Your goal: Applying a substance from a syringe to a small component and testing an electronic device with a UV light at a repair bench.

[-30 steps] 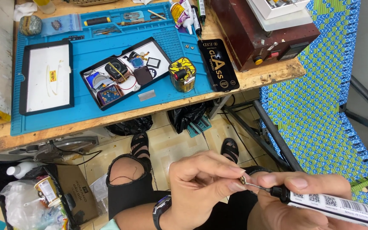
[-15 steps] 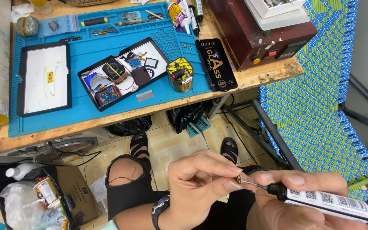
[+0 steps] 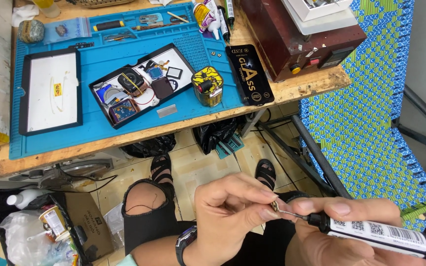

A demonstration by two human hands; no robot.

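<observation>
Low in the head view, over my lap, my right hand [image 3: 356, 231] grips a black glue syringe [image 3: 375, 232] with a white label and a thin metal needle pointing left. My left hand [image 3: 232, 212] pinches the needle's tip [image 3: 275, 207] between thumb and forefinger; a small brassy piece sits at that tip. A dark watch is on my left wrist. Up on the wooden table lies a blue work mat [image 3: 94, 74] with a black tray of small watch parts [image 3: 141, 83] and a white-lined black tray [image 3: 50, 91].
A yellow-black tape roll [image 3: 208, 86] and a flat black box [image 3: 250, 75] sit near the table's front edge. A dark red machine [image 3: 297, 39] stands at the right end. A blue-green woven folding chair [image 3: 371, 113] is to my right. Bags and a carton lie on the floor at left.
The view has shifted slightly; both hands stay together at the needle tip, with the left fingers shifting slightly on it.
</observation>
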